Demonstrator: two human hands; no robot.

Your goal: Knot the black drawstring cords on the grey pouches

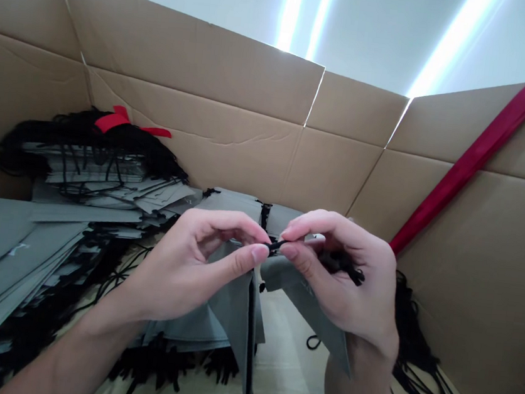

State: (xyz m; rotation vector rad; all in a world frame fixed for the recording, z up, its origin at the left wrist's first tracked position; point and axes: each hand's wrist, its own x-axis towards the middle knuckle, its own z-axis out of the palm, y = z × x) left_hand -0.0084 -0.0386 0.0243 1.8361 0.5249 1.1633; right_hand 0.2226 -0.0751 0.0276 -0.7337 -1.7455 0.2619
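We start with the cardboard wall (238, 80), which bends around us from nine o'clock through twelve to three. A long red strip (478, 155) runs slantwise down its panel at two o'clock. At eight o'clock a stack of flat gray bags (9, 257) fans toward us, with white lettering on the top sheet. Behind it, at ten o'clock, sits a second heap of bags (104, 169), tangled in black handle cords, with a red ribbon (117, 118) lying on top. Loose black cords (411, 347) trail along the foot of the wall at four o'clock.

In the middle of the view, our hands hold up a gray bag (235, 311). Its folded side hangs down toward six o'clock, between our wrists and above the pale floor.

Our left hand (192, 271), just at the nine o'clock side of centre, is closed narrow, thumb and forefinger pinched on the black cord (277, 245) at the bag's top edge. Our right hand (347, 282), on the three o'clock side, pinches the same cord from the other side, so that the fingertips of both hands nearly touch. More of the cord is bunched under its curled fingers.
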